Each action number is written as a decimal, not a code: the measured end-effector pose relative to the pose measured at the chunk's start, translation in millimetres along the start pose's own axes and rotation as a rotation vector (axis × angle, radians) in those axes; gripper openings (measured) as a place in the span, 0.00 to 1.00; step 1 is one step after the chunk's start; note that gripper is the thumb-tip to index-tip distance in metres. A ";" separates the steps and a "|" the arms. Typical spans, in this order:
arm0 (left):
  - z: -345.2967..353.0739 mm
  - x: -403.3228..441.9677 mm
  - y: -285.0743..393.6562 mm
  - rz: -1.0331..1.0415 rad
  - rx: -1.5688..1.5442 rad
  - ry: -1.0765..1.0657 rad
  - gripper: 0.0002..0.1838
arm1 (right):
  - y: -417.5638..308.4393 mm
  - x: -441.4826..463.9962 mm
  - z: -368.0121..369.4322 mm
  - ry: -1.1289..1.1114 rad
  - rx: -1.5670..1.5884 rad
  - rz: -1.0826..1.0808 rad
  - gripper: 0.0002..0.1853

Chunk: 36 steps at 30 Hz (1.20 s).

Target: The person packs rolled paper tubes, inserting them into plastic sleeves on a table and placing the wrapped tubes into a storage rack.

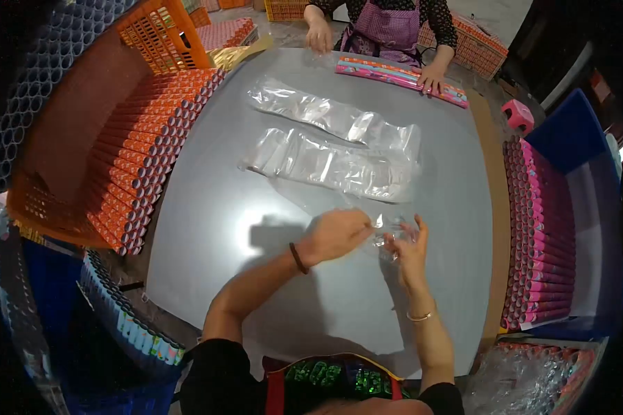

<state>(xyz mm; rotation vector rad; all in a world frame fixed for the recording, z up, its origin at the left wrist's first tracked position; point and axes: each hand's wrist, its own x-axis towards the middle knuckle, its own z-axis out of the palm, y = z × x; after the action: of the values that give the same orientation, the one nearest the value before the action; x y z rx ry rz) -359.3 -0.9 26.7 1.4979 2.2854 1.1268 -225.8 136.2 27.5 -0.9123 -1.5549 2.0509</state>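
My left hand (pixel 336 234) is closed, its fingertips pinching the edge of a clear plastic bag (pixel 379 242). The fingers of my right hand (pixel 412 259) are partly spread at the other side of this bag, with the thumb side gripping the film and a fingertip pointing up. Its exact grip is partly hidden by the shiny plastic. Just beyond both hands, flat clear plastic bags (pixel 332 166) lie across the grey table (pixel 208 207). Farther back lies a second row of clear bags (pixel 332 116).
Across the table, a person's hand (pixel 432 78) rests on pink and orange patterned tubes (pixel 394 75); their other hand (pixel 319 36) touches film. At left, an orange crate (pixel 55 207) holds stacked orange tubes (pixel 142 159). At right, a blue crate (pixel 599 221) holds pink tubes (pixel 543 242).
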 end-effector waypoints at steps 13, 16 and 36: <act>-76.2 9.1 -124.2 -0.391 0.383 0.359 0.23 | 20.8 -19.1 -96.5 0.023 -0.065 0.095 0.09; -71.4 14.6 -138.7 -0.440 0.328 0.477 0.24 | 22.2 -26.0 -113.4 0.072 -0.082 0.041 0.08; -117.6 -28.9 -104.4 -0.061 0.627 0.677 0.08 | 31.0 -31.1 -96.8 -0.106 -0.033 0.147 0.07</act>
<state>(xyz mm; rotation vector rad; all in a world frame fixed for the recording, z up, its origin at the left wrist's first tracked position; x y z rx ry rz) -481.2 -104.2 30.7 1.3208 3.3679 1.0675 -133.4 172.9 -10.0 -0.9697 -1.6238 2.2143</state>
